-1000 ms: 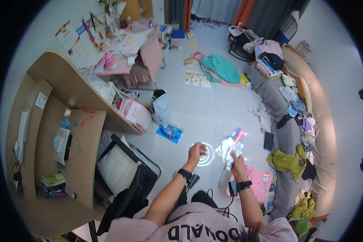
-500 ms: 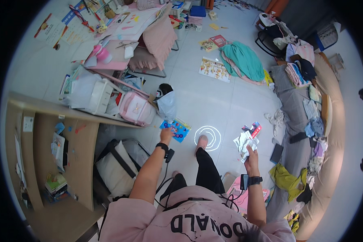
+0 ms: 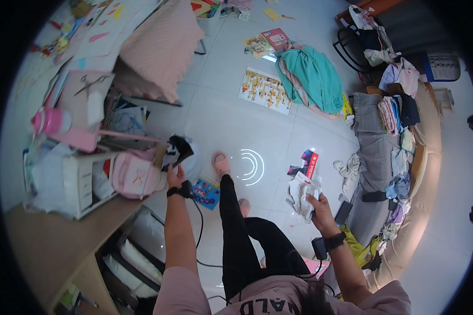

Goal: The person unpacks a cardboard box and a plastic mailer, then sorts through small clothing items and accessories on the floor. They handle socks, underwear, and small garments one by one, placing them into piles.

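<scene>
Left hand (image 3: 174, 177) now reaches farther left, bringing the pale bag (image 3: 193, 164) within touch; I cannot tell its grip. Right hand (image 3: 322, 211) (sofa (image 3: 367, 118) side) pinches crumpled white wrapping (image 3: 300, 197).

Pale tiled floor (image 3: 207, 123) is strewn with items. A turquoise cloth (image 3: 315, 79) is bunched up, with a picture sheet (image 3: 265, 90) laid just beside it and a red booklet (image 3: 275, 38) placed behind. A blue sheet (image 3: 206, 194) is left near a whitish plastic bag (image 3: 193, 164). Grey sofa (image 3: 367, 118) is loaded with folded clothes (image 3: 388, 115) and loose garments (image 3: 399, 185). Pink desk (image 3: 79, 130) is covered with papers (image 3: 97, 42); scissors (image 3: 92, 84) and a pink bottle (image 3: 50, 121) also placed there.
</scene>
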